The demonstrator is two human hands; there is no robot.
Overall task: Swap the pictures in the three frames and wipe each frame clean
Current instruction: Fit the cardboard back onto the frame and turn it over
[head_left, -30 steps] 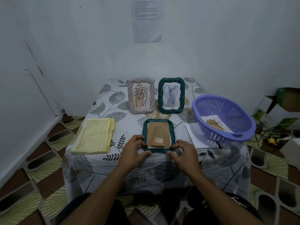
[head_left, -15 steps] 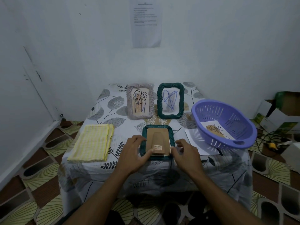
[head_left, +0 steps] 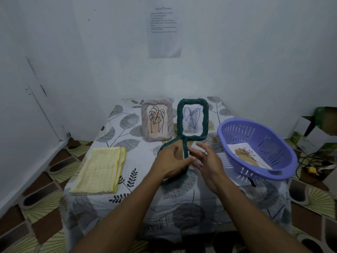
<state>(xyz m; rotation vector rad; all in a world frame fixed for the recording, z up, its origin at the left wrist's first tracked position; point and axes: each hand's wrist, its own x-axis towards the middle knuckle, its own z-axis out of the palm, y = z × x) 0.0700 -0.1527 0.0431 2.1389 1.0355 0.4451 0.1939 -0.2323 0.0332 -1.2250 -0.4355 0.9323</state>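
The left hand [head_left: 171, 162] holds a dark green rope-edged picture frame [head_left: 185, 149] up off the desk [head_left: 142, 161]. The frame is tilted, with its brown backing towards the person. The fingers of that hand are curled round the frame's left side, and its upper corner overlaps the view of the frames behind it.

The right hand [head_left: 207, 161] sits just beside the frame's right edge with its fingers [head_left: 205, 148] spread and relaxed. Whether they touch the frame I cannot tell.

At the back of the desk two more frames stand upright side by side. The grey frame [head_left: 170, 114] holds a black line drawing of a leaf, and the second green frame [head_left: 179, 117] holds a blue scribbled leaf.

To the right, a purple slotted basket [head_left: 262, 175] holds a loose picture [head_left: 244, 157] of a plant on a tan patch, and a white sheet [head_left: 240, 181] pokes out from under the basket. A folded yellow checked cloth [head_left: 100, 170] lies on the left of the desk.

A printed notice [head_left: 165, 31] hangs on the wall above.
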